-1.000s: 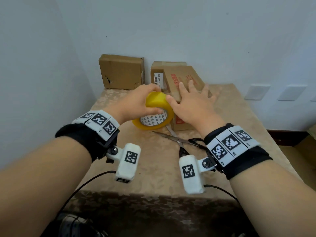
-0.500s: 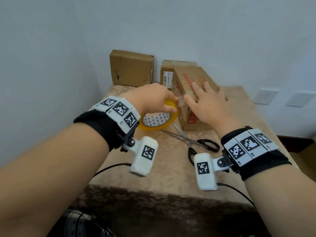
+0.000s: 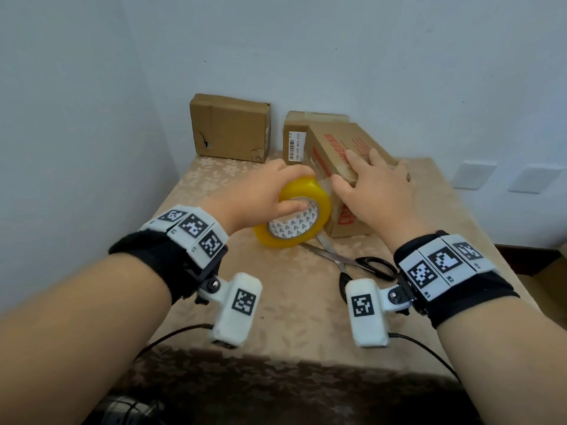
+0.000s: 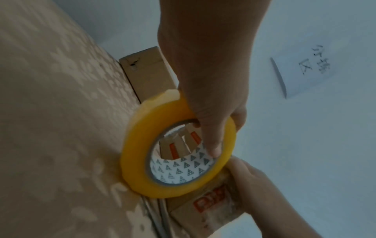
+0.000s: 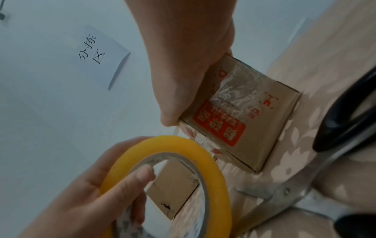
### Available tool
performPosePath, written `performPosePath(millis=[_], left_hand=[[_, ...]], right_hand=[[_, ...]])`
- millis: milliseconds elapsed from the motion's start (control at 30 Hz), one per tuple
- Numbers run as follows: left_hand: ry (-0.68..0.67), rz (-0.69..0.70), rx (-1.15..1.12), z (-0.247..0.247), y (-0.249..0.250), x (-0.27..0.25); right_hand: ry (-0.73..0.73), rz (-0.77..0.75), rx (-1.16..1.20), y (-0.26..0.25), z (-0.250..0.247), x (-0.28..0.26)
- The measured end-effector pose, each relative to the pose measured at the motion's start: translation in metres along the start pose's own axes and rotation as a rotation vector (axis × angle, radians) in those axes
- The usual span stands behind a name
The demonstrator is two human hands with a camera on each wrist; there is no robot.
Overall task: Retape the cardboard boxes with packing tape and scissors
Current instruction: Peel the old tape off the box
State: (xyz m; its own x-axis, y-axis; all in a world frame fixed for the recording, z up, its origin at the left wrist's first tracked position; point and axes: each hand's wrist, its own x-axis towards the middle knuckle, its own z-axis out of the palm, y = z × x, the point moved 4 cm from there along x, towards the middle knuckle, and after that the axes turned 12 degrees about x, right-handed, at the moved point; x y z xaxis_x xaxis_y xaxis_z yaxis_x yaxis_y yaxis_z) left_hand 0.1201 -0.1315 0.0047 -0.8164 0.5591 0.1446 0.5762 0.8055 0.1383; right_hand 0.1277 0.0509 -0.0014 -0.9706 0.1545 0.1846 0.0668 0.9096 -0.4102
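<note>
My left hand [image 3: 264, 194] grips the yellow packing tape roll [image 3: 293, 217], thumb inside its printed core [image 4: 211, 145] and fingers over the rim. The roll stands on edge on the table, beside the near left corner of the red-printed cardboard box [image 3: 343, 222]. A short clear strip of tape [image 3: 323, 179] runs from the roll to the box's top edge. My right hand [image 3: 374, 191] lies flat on the box's top, with its thumb at that edge. The scissors [image 3: 346, 262] lie on the table near the box, with nothing touching them.
Two more cardboard boxes stand against the back wall: a plain one [image 3: 230, 130] at the left and one with a barcode label [image 3: 296, 139] behind the red-printed box. The patterned tablecloth [image 3: 291, 317] ends in a front edge close to my wrists. Walls close in on the left and at the back.
My left hand has brought the roll down beside the box's near corner, so the tape strip now shows. My right hand has stayed flat on the box top.
</note>
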Motion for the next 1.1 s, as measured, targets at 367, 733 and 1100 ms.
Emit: performPosePath(millis=[367,733,1100], left_hand=[[-0.222,0.003,0.327,-0.007,0.010,0.010],[0.093,-0.122,0.114,0.006,0.007,0.010],[0.111,-0.196,0.070,0.006,0.007,0.003]], right_hand=[[-0.015,-0.026,0.028,0.011,0.001,0.004],[0.005,-0.037,-0.002,0.007,0.007,0.004],[-0.017,-0.012,0.021,0.007,0.003,0.004]])
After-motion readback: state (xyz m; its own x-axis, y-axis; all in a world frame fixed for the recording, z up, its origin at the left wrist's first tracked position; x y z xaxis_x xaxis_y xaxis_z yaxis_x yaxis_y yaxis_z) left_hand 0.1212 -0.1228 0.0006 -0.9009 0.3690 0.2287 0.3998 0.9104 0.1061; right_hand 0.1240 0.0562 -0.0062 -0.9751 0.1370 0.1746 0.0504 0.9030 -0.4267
